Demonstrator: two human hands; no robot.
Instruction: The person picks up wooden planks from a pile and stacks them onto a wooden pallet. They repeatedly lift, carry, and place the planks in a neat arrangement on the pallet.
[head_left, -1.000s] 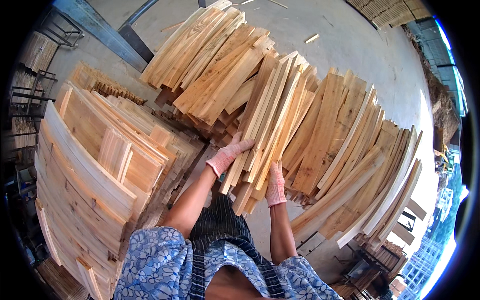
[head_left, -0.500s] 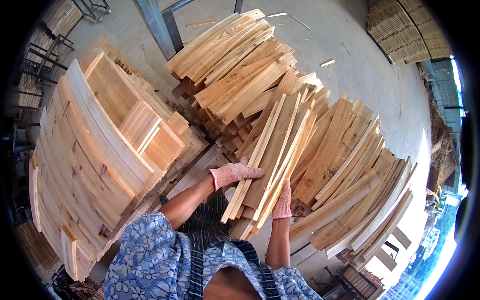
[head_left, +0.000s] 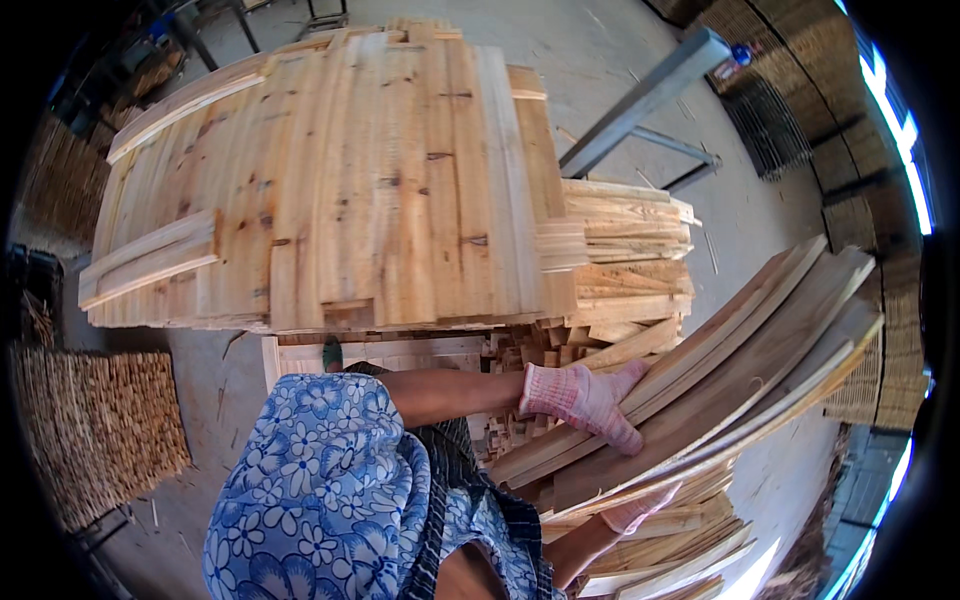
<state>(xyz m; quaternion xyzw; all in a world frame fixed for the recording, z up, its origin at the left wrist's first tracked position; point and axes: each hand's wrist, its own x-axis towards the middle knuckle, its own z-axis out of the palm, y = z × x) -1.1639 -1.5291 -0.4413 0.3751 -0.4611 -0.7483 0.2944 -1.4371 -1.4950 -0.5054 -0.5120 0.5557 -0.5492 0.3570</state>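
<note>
A loose bundle of long wooden boards [head_left: 740, 365] lies across my two hands, slanting up to the right. My left hand [head_left: 590, 395], in a pink knit glove, is wrapped over the near part of the bundle, thumb and fingers gripping its top boards. Below the bundle, my right hand [head_left: 640, 508], gloved alike, supports its lower edge; its fingers are mostly hidden by the wood. Ahead and to the left stands a broad stack topped with side-by-side planks [head_left: 370, 190]. Two short pieces lie crosswise near its left end.
Piled loose boards [head_left: 630, 285] lie right of the plank stack, and more [head_left: 690, 550] sit under the bundle. A grey metal post [head_left: 645, 100] rises at the far right. Bundled wood [head_left: 100, 430] stands at the left, and tall bundles [head_left: 850, 90] line the right.
My view has swung left, bringing the broad plank stack to the front. The bundle, upright before, now slants to the right, still held by both hands.
</note>
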